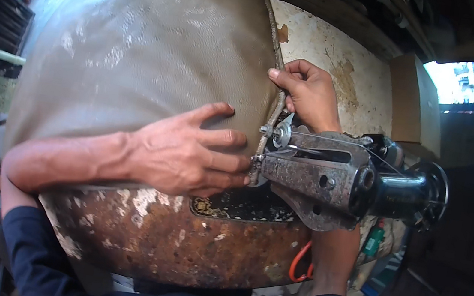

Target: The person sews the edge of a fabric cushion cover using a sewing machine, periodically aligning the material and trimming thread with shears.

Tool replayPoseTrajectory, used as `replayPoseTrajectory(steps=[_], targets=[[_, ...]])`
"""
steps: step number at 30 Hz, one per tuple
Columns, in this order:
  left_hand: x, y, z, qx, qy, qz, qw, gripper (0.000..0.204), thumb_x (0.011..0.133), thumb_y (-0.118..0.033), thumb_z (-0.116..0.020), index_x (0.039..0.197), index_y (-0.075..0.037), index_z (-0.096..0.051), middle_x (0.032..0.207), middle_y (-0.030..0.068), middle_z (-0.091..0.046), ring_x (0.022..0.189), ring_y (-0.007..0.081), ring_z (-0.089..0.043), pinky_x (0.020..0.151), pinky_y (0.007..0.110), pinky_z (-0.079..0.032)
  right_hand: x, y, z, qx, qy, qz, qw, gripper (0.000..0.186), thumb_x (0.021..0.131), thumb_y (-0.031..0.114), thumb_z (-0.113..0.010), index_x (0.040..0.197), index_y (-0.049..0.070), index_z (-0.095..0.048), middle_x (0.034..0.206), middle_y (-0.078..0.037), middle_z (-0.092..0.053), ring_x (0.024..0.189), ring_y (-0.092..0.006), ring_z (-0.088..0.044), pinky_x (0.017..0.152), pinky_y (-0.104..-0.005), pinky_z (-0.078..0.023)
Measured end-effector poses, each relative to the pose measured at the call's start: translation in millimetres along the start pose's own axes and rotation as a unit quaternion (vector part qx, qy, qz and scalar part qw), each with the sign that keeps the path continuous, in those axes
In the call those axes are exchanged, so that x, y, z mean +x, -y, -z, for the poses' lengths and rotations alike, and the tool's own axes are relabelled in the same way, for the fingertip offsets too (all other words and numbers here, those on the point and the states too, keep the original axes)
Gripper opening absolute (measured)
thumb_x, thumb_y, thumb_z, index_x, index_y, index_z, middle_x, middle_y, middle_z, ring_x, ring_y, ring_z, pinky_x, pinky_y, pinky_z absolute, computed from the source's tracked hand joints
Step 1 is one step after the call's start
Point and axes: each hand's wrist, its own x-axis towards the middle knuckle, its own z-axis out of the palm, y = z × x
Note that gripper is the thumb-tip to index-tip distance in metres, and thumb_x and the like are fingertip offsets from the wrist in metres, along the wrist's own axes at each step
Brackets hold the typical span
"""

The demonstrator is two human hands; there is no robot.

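A large sheet of grey-brown textured material (154,45) with a piped edge (274,20) lies across the worn sewing table (205,246). My left hand (187,156) rests on the sheet with fingers spread, its fingertips close beside the needle area of a weathered sewing machine (317,177). My right hand (302,93) is beyond the machine head, thumb and fingers closed on the piped edge. The machine head hides part of my right forearm. A thread runs over the machine's tension discs (281,134).
Red-orange handled scissors (296,268) and a green bottle (373,243) are at the lower right, behind the machine. A cardboard box (404,99) stands at the back right. Dark shelving and bright openings surround the workspace.
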Motion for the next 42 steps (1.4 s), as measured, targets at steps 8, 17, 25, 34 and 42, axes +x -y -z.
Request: replayPoseTrajectory(steps=[8,17,25,34,42], targets=[[-12,9,-2,-0.016,-0.016,0.004,1.0,0.047,0.089,-0.04,-0.076,0.131,-0.018,-0.07,0.133,0.0002,-0.066,0.13,0.022,-0.057,0.117,0.059,-0.039,-67,12,2,-0.065,0.017,-0.132,0.989,0.042,0.099,0.036,-0.074,0.111,-0.003,-0.068,0.087,-0.005,-0.07,0.067,-0.0141,-0.066,0.061,-0.028,-0.054],[1,16,-3,-0.026,-0.059,-0.005,0.998,0.038,0.089,-0.034,-0.077,0.121,-0.014,-0.077,0.129,0.0013,-0.071,0.125,0.0227,-0.063,0.116,0.058,-0.043,-114,4,11,0.405,0.005,-0.07,0.912,0.031,0.107,0.026,-0.063,0.125,0.0,-0.066,0.109,-0.009,-0.073,0.092,-0.0151,-0.072,0.083,-0.0284,-0.063],[1,22,-2,-0.018,-0.061,0.009,0.998,0.036,0.089,-0.032,-0.076,0.122,-0.015,-0.077,0.129,0.0001,-0.072,0.125,0.0228,-0.063,0.116,0.058,-0.043,-105,4,9,0.374,0.045,-0.023,0.926,0.027,0.105,0.023,-0.065,0.119,0.0,-0.07,0.089,-0.009,-0.074,0.072,-0.0138,-0.073,0.062,-0.0276,-0.062],[-1,18,0,-0.04,-0.047,0.012,0.998,0.036,0.086,-0.029,-0.078,0.117,-0.012,-0.078,0.124,-0.0008,-0.072,0.126,0.0202,-0.062,0.118,0.063,-0.037,-109,10,-2,0.317,-0.055,-0.006,0.947,0.027,0.102,0.022,-0.068,0.114,-0.002,-0.072,0.083,-0.01,-0.074,0.067,-0.0167,-0.073,0.061,-0.0307,-0.064],[-1,12,-1,-0.068,-0.03,0.01,0.997,0.037,0.086,-0.029,-0.078,0.118,-0.01,-0.078,0.125,-0.0002,-0.072,0.128,0.0206,-0.061,0.12,0.064,-0.034,-107,11,11,0.368,0.008,-0.027,0.929,0.028,0.103,0.022,-0.066,0.116,-0.003,-0.071,0.086,-0.014,-0.076,0.069,-0.019,-0.076,0.063,-0.0321,-0.065]])
